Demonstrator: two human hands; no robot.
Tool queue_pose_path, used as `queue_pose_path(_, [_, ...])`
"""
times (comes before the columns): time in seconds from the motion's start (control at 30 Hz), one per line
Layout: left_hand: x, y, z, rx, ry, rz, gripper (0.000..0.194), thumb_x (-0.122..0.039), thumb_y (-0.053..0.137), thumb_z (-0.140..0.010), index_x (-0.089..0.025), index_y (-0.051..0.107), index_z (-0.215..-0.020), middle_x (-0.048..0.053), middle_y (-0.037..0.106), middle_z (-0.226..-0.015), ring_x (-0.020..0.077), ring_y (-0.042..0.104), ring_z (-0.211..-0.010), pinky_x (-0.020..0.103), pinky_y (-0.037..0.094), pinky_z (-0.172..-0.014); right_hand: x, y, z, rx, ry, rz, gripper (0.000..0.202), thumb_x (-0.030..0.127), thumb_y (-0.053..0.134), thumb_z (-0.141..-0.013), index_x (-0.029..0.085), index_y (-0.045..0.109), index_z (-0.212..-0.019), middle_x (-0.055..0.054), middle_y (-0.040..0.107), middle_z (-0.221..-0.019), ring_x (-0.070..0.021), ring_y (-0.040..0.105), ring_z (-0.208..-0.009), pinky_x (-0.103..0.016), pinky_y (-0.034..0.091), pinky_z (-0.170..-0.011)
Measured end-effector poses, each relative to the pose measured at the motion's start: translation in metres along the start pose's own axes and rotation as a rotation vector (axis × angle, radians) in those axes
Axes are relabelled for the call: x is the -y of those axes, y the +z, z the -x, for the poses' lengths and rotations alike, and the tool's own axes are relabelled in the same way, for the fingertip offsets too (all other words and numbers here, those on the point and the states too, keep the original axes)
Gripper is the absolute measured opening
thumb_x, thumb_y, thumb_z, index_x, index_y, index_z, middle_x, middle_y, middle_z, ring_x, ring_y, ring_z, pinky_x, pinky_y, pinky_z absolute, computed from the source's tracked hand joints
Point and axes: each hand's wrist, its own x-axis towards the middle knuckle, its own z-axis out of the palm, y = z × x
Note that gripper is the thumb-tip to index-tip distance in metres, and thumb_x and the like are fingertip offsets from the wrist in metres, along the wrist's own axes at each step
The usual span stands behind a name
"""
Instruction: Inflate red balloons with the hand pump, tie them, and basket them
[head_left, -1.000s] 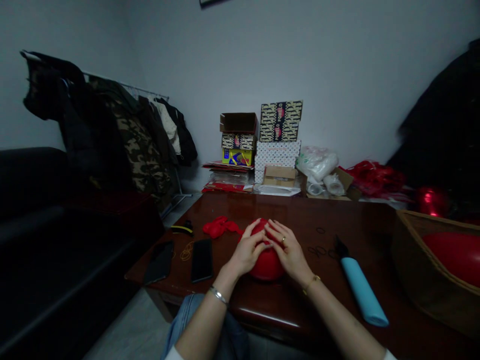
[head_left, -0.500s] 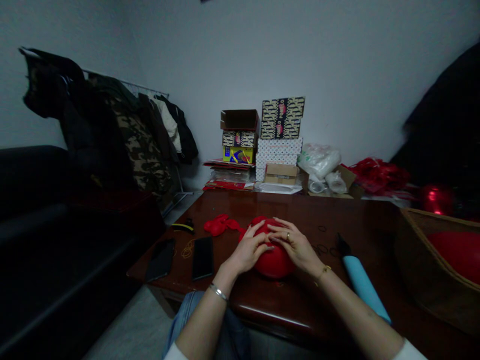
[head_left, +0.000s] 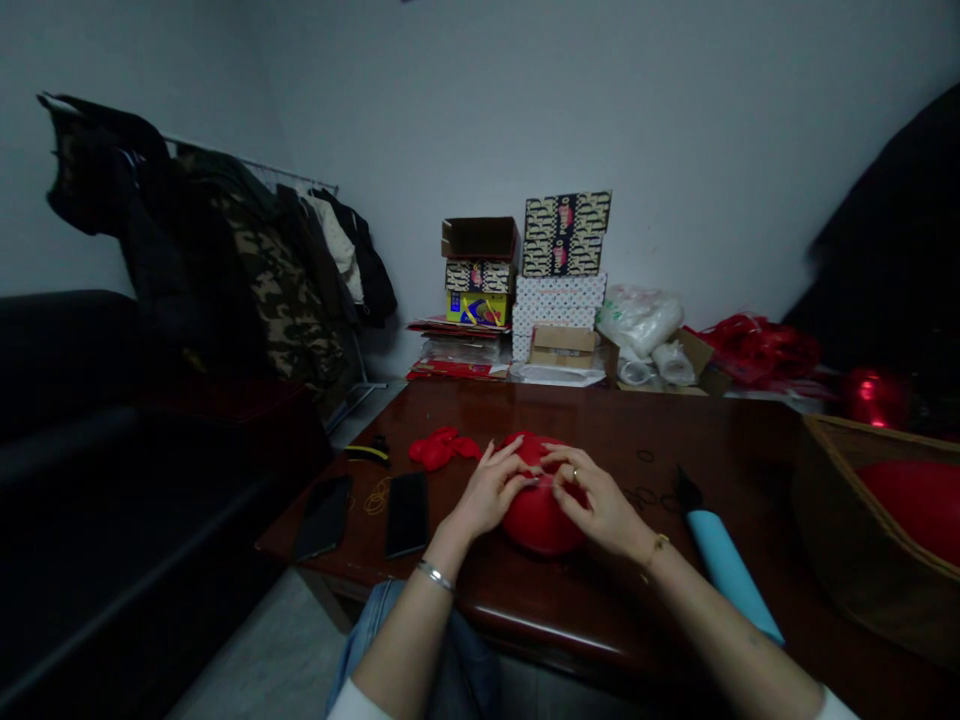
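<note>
A round, inflated red balloon (head_left: 541,525) rests on the brown table in front of me. My left hand (head_left: 495,487) is on its upper left side, thumb and forefinger pinched together at the top of the balloon. On the upper right my right hand (head_left: 596,498) bends its fingers in a pinch, with a ring on one finger. A thin pale strand seems to stretch between the fingertips of both hands; it is too small to make out clearly. To the left lie limp red balloons (head_left: 437,448).
Two dark phones, the left one (head_left: 324,517) and the right one (head_left: 407,513), lie beside yellow rubber bands (head_left: 376,496). A blue hand pump (head_left: 731,575) and dark bands (head_left: 643,497) are on the right, near a basket (head_left: 840,500) holding red balloons. Boxes (head_left: 559,310) stand behind.
My right hand's fingers have curled and drawn slightly away from the left fingertips, and the thin strand now shows between them. My left hand has shifted slightly left; the balloon stays in place.
</note>
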Motion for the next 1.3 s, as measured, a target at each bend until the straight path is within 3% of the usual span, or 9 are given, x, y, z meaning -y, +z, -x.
queue_pose_path(0.2, [-0.002, 0.020, -0.005, -0.212, -0.149, 0.433, 0.013, -0.031, 0.054, -0.084, -0.019, 0.057, -0.079, 0.008, 0.070, -0.096, 0.0224, 0.059, -0.108, 0.045, 0.025, -0.107, -0.005, 0.005, 0.001, -0.053, 0.128, -0.044, 0.015, 0.021, 0.048, -0.078, 0.022, 0.047, -0.063, -0.007, 0.055, -0.103, -0.0207, 0.053, -0.105, -0.038, 0.041, -0.091])
queue_pose_path(0.3, [0.000, 0.028, -0.008, -0.297, -0.227, 0.640, 0.020, -0.037, 0.055, -0.082, -0.017, 0.054, -0.082, 0.010, 0.070, -0.095, 0.0201, 0.067, -0.083, 0.037, 0.047, -0.084, -0.002, 0.008, -0.001, -0.052, 0.149, -0.100, 0.017, 0.021, 0.049, -0.077, 0.021, 0.049, -0.061, -0.007, 0.055, -0.105, -0.0220, 0.049, -0.111, -0.038, 0.039, -0.094])
queue_pose_path(0.37, [0.001, 0.030, -0.009, -0.312, -0.243, 0.695, 0.024, -0.040, 0.056, -0.081, -0.016, 0.054, -0.083, 0.009, 0.071, -0.088, 0.0181, 0.067, -0.073, 0.032, 0.050, -0.074, -0.001, 0.009, -0.002, -0.070, 0.159, -0.146, 0.017, 0.020, 0.049, -0.077, 0.021, 0.051, -0.060, -0.006, 0.056, -0.105, -0.0221, 0.049, -0.112, -0.039, 0.037, -0.096])
queue_pose_path(0.63, [-0.004, 0.024, -0.007, -0.261, -0.171, 0.627, 0.019, -0.037, 0.057, -0.082, -0.018, 0.054, -0.079, 0.008, 0.071, -0.072, 0.0225, 0.059, -0.108, 0.038, 0.037, -0.098, -0.013, 0.013, -0.002, -0.240, 0.195, -0.126, 0.018, 0.021, 0.051, -0.076, 0.021, 0.052, -0.058, -0.008, 0.056, -0.104, -0.0224, 0.049, -0.111, -0.038, 0.037, -0.096])
queue_pose_path(0.8, [0.002, 0.029, -0.010, -0.339, -0.220, 0.652, 0.019, -0.036, 0.055, -0.083, -0.017, 0.053, -0.082, 0.006, 0.069, -0.079, 0.0195, 0.066, -0.085, 0.032, 0.047, -0.082, -0.001, 0.016, -0.001, -0.187, 0.131, -0.073, 0.017, 0.017, 0.052, -0.074, 0.022, 0.055, -0.059, -0.006, 0.058, -0.106, -0.0227, 0.046, -0.115, -0.042, 0.036, -0.099])
queue_pose_path(0.97, [0.002, 0.032, -0.007, -0.502, -0.252, 0.306, 0.016, -0.034, 0.050, -0.085, -0.020, 0.057, -0.085, 0.002, 0.067, -0.080, 0.0164, 0.064, -0.075, 0.029, 0.049, -0.075, 0.018, 0.026, -0.009, -0.141, 0.098, -0.128, 0.019, 0.020, 0.054, -0.077, 0.029, 0.070, -0.076, 0.000, 0.055, -0.126, -0.0232, 0.036, -0.127, -0.047, 0.028, -0.106])
queue_pose_path(1.1, [-0.006, 0.034, -0.003, -0.597, -0.195, 0.111, 0.011, -0.028, 0.047, -0.086, -0.023, 0.057, -0.087, 0.001, 0.068, -0.087, 0.0176, 0.064, -0.087, 0.038, 0.038, -0.100, 0.018, 0.045, -0.019, -0.396, 0.195, -0.230, 0.034, 0.025, 0.048, -0.083, 0.032, 0.061, -0.113, 0.000, 0.040, -0.142, -0.0224, 0.037, -0.129, -0.048, 0.026, -0.108])
queue_pose_path(1.2, [-0.013, 0.036, -0.002, -0.620, -0.114, 0.134, 0.010, -0.028, 0.047, -0.087, -0.023, 0.056, -0.088, 0.001, 0.070, -0.090, 0.0176, 0.064, -0.094, 0.041, 0.022, -0.111, 0.013, 0.058, -0.025, -0.658, 0.304, -0.322, 0.034, 0.034, 0.050, -0.085, 0.026, 0.060, -0.116, -0.004, 0.044, -0.139, -0.0222, 0.045, -0.122, -0.045, 0.032, -0.106])
queue_pose_path(1.3, [-0.015, 0.036, -0.004, -0.600, -0.085, 0.259, 0.010, -0.029, 0.047, -0.088, -0.022, 0.054, -0.089, 0.004, 0.070, -0.098, 0.0186, 0.061, -0.104, 0.044, 0.017, -0.113, 0.006, 0.064, -0.027, -0.753, 0.376, -0.388, 0.037, 0.040, 0.055, -0.082, 0.023, 0.062, -0.113, -0.006, 0.050, -0.134, -0.0226, 0.051, -0.117, -0.043, 0.036, -0.104])
